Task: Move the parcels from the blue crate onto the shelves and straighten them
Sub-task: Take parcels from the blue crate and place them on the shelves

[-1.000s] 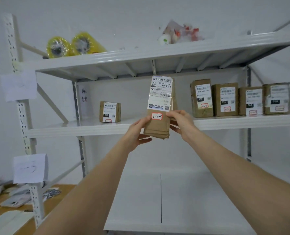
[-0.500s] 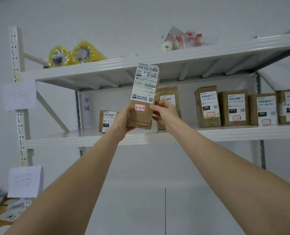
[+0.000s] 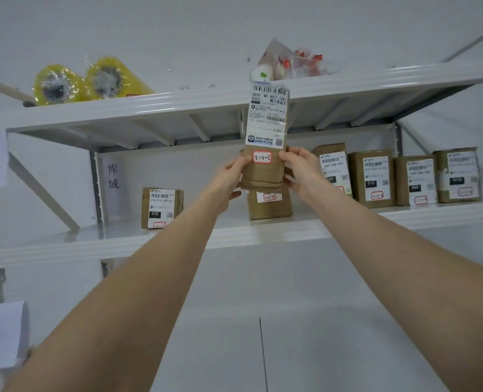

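The left hand [image 3: 229, 179] is gripping the left edge of a tall brown parcel [image 3: 261, 176], its fingers curling round the side. The right hand [image 3: 299, 171] is gripping the opposite edge in the same way. Between them the parcel is standing upright in the air, its lower end level with the palms. Its long white shipping label [image 3: 267, 117] is rising above the fingertips and crossing the front edge of the top shelf [image 3: 149, 106]. A small red-bordered sticker [image 3: 262, 157] reading 3-2-5 is sitting on the parcel's face right between the two thumbs.

The parcel is hanging above the middle shelf [image 3: 178, 239] without touching it. It is in front of a shorter parcel [image 3: 270, 207] marked 3-2-4, which is standing on that shelf just below and behind it. Just beside the right hand, a row of four brown parcels [image 3: 372, 178] is standing side by side along the same shelf, labels facing forward. Well apart to the left of the left hand, one small parcel [image 3: 161, 207] is standing alone.

On the top shelf two yellow rolls [image 3: 56, 84] are lying on their sides at the left, and a clear bag [image 3: 297, 62] of small items is lying above the held parcel.
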